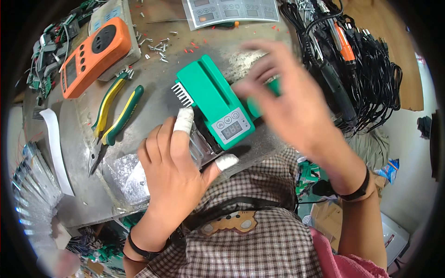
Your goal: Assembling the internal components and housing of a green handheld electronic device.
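A green plastic device housing (204, 83) lies tilted on the workbench, with a grey button-and-display label (231, 124) at its near end and a white comb-like row of fins (182, 95) on its left side. My left hand (169, 160) is closed around the housing's near left part, where a clear and metallic section shows; white tape wraps its thumb and one fingertip. To the right of the housing, my right hand (294, 102) is smeared by motion, so its grip is unclear. Another green part (254, 109) shows beside and behind its fingers, partly hidden.
Left of the housing lie yellow-green pliers (110, 111) and an orange meter (95, 55). Loose screws (160, 47) and small red bits scatter beyond. A label sheet (232, 11) sits at the back. Black cables (371, 69) and an orange-handled tool (344, 42) crowd the right.
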{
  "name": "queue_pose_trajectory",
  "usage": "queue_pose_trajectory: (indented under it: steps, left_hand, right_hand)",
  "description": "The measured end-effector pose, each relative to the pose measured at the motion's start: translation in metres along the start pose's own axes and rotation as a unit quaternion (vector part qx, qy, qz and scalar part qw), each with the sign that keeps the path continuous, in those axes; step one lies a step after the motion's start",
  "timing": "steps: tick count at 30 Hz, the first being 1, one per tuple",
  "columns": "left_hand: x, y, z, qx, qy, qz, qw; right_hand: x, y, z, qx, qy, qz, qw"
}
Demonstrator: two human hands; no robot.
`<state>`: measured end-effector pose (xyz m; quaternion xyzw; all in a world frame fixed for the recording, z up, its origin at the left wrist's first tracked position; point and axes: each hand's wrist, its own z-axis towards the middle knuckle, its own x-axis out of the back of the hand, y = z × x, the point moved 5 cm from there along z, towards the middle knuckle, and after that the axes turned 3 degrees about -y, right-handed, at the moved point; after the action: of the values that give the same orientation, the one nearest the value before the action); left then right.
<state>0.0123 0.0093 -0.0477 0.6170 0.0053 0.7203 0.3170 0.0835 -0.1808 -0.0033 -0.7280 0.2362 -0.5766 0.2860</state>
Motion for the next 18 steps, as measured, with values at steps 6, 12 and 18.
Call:
queue_pose_trajectory:
  steps: [6, 12, 18]
  left_hand:
    - [-0.001, 0.001, 0.0, -0.005, -0.006, 0.006, 1.0]
    - [0.002, 0.007, 0.002, -0.015, -0.001, -0.001, 1.0]
    - [0.002, 0.006, 0.0, -0.005, 0.005, 0.004, 1.0]
  right_hand:
    - [0.012, -0.032, -0.056, 0.281, 0.011, -0.285, 0.916]
    - [0.001, -0.046, -0.058, 0.318, 0.006, -0.398, 0.861]
    - [0.01, -0.05, -0.044, 0.365, -0.031, -0.35, 0.862]
